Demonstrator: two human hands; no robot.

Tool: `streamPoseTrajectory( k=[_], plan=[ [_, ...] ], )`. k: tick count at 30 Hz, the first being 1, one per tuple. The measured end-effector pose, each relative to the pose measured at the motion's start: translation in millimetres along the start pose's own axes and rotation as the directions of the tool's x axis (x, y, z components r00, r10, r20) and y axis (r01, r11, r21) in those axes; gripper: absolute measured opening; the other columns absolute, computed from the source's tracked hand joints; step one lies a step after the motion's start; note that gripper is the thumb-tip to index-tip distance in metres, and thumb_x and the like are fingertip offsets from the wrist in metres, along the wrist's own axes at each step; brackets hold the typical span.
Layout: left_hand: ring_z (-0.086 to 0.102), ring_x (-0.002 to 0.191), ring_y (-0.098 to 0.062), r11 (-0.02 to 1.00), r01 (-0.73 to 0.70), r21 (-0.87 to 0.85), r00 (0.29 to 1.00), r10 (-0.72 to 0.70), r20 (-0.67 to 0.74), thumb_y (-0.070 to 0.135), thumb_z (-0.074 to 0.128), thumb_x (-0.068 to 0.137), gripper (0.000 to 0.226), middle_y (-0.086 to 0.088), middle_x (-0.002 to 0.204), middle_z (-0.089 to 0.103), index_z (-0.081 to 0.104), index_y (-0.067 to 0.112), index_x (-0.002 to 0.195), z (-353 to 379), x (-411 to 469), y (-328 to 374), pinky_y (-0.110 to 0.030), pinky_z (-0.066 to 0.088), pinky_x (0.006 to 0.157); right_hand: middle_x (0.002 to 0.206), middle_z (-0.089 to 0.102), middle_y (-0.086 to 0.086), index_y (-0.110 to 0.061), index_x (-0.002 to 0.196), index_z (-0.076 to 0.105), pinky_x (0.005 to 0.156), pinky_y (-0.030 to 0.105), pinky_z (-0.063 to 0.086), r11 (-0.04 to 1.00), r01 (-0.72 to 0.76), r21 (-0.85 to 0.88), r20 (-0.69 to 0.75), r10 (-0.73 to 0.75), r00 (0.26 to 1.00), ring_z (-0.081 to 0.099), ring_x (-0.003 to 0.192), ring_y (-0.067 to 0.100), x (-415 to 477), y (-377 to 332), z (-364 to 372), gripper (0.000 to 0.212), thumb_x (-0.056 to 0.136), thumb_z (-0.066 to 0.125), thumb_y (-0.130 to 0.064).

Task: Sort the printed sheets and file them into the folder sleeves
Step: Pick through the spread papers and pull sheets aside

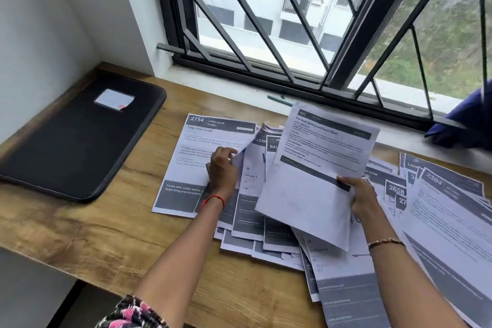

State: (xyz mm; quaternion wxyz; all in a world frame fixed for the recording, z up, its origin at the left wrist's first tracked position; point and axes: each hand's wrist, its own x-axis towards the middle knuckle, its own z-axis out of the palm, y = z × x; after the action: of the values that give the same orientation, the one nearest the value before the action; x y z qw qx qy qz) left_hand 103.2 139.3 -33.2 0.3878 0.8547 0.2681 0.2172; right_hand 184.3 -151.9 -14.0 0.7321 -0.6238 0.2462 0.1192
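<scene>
**Two hands sorting printed sheets on a wooden table by a window**

Seen from above, a wooden table [106, 221] runs along a barred window [292, 21]. Printed sheets with dark header bands cover the table from the centre out to three o'clock.

The right hand [362, 197], at about four o'clock from centre, pinches the lower right edge of a raised sheet [316, 168] between thumb and fingers. This sheet tilts up over the others, and its heading reads "Pre-wash Sorting and Quick Wash". A thin bracelet [386, 242] circles the right wrist.

The left hand [222, 170], just left of centre, has its fingers curled and pinches the corner of an upturned sheet [246, 153] at the left edge of the middle pile [255, 216]. Which page that corner belongs to is unclear. A red thread [213, 200] is tied round the left wrist.

Flat under the left hand, at nine o'clock from the pile, lies a sheet numbered 2754 [202, 141], headed "Living Room" and "Deep Clean Carpet". More fanned sheets [447, 208] lie at three o'clock.

The black folder [80, 141] lies shut at nine o'clock, well apart from the papers, with a small label [114, 100] near its top edge. A blue cloth [468, 120] sits on the sill at two o'clock.
</scene>
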Motion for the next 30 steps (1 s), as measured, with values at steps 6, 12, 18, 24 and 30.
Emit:
streamPoseTrajectory(
  k=[6, 12, 18, 24, 30],
  plan=[
    [0.057, 0.078, -0.035, 0.985, -0.168, 0.047, 0.985, 0.169, -0.021, -0.023, 0.05, 0.058, 0.035, -0.012, 0.08, 0.063, 0.064, 0.004, 0.074, 6.1, -9.6, -2.0, -0.037, 0.044, 0.059, 0.061, 0.07, -0.004, -0.01, 0.079, 0.064, 0.074, 0.035, 0.053, 1.0, -0.009, 0.011, -0.013, 0.009, 1.0, 0.061, 0.075, 0.025, 0.0, 3.3, -1.1, 0.021, 0.073, 0.063, 0.01],
    [0.062, 0.084, -0.036, 0.993, -0.106, -0.059, 0.994, 0.106, -0.006, -0.021, 0.043, 0.066, 0.033, -0.018, 0.087, 0.066, 0.062, -0.002, 0.084, 1.5, -11.4, -1.2, -0.038, 0.05, 0.067, 0.081, 0.069, 0.005, -0.012, 0.085, 0.066, 0.07, 0.033, 0.053, 0.999, -0.023, 0.034, -0.049, 0.025, 0.999, 0.062, 0.078, 0.027, 2.3, 3.6, -10.9, 0.024, 0.069, 0.066, 0.007],
    [0.059, 0.092, -0.042, 0.991, 0.122, 0.056, 0.992, -0.123, 0.022, -0.004, 0.044, 0.085, 0.029, -0.025, 0.099, 0.065, 0.056, 0.002, 0.11, -13.0, -8.3, 2.4, -0.04, 0.045, 0.073, 0.089, 0.069, 0.008, -0.009, 0.099, 0.067, 0.076, 0.039, 0.055, 0.997, -0.063, 0.054, -0.062, 0.066, 0.996, 0.064, 0.083, 0.03, 2.9, 4.8, -24.7, 0.035, 0.066, 0.07, 0.001],
    [0.055, 0.098, -0.046, 0.953, 0.284, 0.106, 0.954, -0.292, 0.072, 0.0, 0.045, 0.079, 0.033, -0.029, 0.109, 0.06, 0.056, -0.001, 0.11, -18.3, -1.7, -7.3, -0.045, 0.047, 0.08, 0.064, 0.071, -0.002, -0.009, 0.086, 0.066, 0.061, 0.027, 0.052, 0.998, -0.025, 0.053, -0.059, 0.028, 0.998, 0.063, 0.075, 0.026, 4.0, 7.4, -31.5, 0.022, 0.067, 0.067, 0.002],
    [0.03, 0.126, -0.037, 0.959, 0.181, 0.218, 0.983, -0.18, -0.026, 0.009, 0.061, 0.077, 0.068, -0.017, 0.141, 0.033, 0.032, 0.004, 0.138, -11.9, -5.3, 0.7, -0.049, 0.032, 0.098, 0.076, 0.07, 0.006, -0.007, 0.08, 0.068, 0.077, 0.036, 0.053, 0.998, -0.024, 0.063, -0.054, 0.028, 0.998, 0.062, 0.082, 0.029, 2.0, 8.8, -39.6, 0.017, 0.067, 0.067, 0.004]
  ],
)
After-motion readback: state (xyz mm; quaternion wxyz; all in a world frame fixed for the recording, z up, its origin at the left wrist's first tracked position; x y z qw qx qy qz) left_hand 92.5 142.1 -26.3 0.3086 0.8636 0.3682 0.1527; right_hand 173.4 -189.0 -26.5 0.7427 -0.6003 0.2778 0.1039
